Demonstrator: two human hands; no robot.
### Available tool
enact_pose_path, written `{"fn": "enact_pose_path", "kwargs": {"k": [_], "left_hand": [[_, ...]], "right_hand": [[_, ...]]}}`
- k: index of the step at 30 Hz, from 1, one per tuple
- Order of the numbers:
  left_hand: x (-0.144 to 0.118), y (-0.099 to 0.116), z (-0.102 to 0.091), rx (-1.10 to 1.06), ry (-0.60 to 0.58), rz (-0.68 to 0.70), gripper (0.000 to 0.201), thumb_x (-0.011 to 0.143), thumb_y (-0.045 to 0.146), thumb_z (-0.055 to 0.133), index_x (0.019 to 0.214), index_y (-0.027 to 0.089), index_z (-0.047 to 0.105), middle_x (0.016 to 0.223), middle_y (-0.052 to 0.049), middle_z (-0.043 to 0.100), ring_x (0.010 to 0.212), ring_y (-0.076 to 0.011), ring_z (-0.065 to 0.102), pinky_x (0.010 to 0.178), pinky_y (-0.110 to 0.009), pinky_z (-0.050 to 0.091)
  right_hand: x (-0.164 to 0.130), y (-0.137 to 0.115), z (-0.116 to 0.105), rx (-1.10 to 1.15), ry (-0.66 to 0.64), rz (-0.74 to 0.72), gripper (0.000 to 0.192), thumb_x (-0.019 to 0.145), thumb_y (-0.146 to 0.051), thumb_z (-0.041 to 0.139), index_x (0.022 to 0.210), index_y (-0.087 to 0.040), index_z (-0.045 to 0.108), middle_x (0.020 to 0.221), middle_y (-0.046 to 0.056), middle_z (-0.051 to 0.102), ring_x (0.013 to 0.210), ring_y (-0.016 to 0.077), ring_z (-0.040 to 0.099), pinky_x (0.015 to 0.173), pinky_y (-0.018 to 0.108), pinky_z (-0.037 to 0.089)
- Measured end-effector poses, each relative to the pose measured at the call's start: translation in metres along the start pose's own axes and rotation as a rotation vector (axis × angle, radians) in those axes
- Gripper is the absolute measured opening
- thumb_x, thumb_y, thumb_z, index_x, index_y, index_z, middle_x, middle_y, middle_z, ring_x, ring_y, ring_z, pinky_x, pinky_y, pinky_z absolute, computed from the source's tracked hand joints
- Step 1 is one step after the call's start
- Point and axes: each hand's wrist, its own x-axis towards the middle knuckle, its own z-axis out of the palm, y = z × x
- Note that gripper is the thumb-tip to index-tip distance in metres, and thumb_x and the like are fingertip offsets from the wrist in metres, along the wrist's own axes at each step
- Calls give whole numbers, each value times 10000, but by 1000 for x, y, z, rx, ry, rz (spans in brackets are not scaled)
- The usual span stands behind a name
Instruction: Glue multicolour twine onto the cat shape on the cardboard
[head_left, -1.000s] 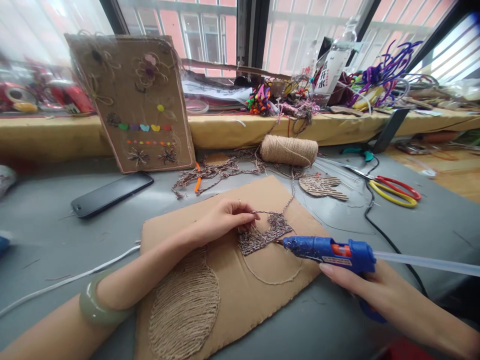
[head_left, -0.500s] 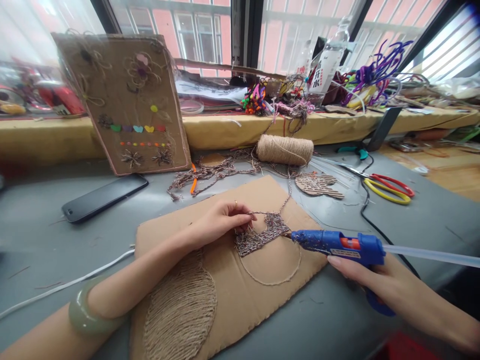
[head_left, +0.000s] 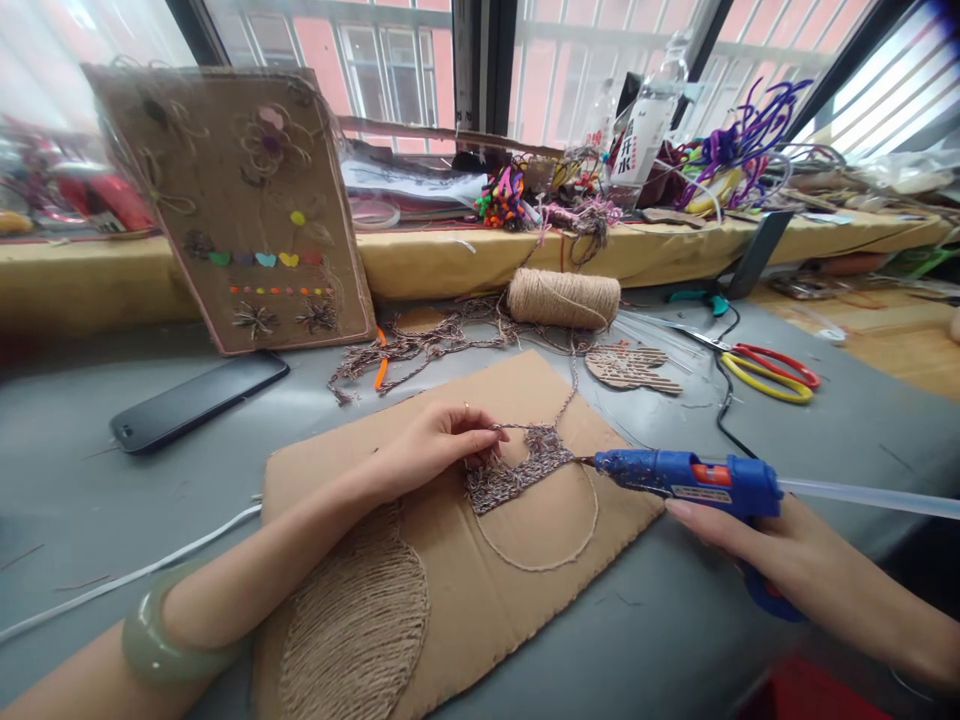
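Note:
My left hand (head_left: pixel 457 440) pinches a brown-and-grey braided cord (head_left: pixel 566 400) between thumb and fingers, over a sheet of cardboard (head_left: pixel 480 610). Beneath it, rows of the same cord form a dark woven-looking patch (head_left: pixel 525 475) across the upper part of a round twine outline (head_left: pixel 537 568). My right hand (head_left: pixel 780 545) grips a blue hot glue gun (head_left: pixel 697 480) with a clear glue stick (head_left: pixel 870 495) out of its back. Its nozzle points left, close to the patch's right edge. A shape filled with jute twine (head_left: pixel 360 620) lies on the cardboard's left part, partly behind my left forearm.
A jute twine spool (head_left: pixel 564 298), tangled cord (head_left: pixel 420 350) and a cut cardboard piece (head_left: pixel 631 368) lie behind the sheet. Scissors (head_left: pixel 772 372) and a black cable (head_left: pixel 726 410) are to the right. A phone (head_left: pixel 199 400) and a decorated board (head_left: pixel 247 220) stand left.
The glue gun has moved slightly right and up, its nozzle drawing back a little from the patch. My left hand keeps its pinch on the cord. The whole view has shifted slightly.

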Motion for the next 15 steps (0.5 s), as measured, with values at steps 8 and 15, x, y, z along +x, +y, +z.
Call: {"fn": "enact_pose_path", "kwargs": {"k": [8,15], "left_hand": [[-1,0,0,9,8,-2,178,794,298,599,860,141,648,767,-2,648,668,-101,547,672,-228,426],[1,-3,-1,6,16,0,213,791,303,594,902,128,642,754,-7,638,641,-96,537,634,-224,426]], "right_hand": [[2,-9,-2,20,-83,39,547,765,-572,564,1246,-313,571,1282,-43,589,1199,281,508,1055,406,360],[-2,-20,-22,31,70,103,441,686,-625,612,900,-248,696,811,27,724,739,222,655,652,273,537]]}}
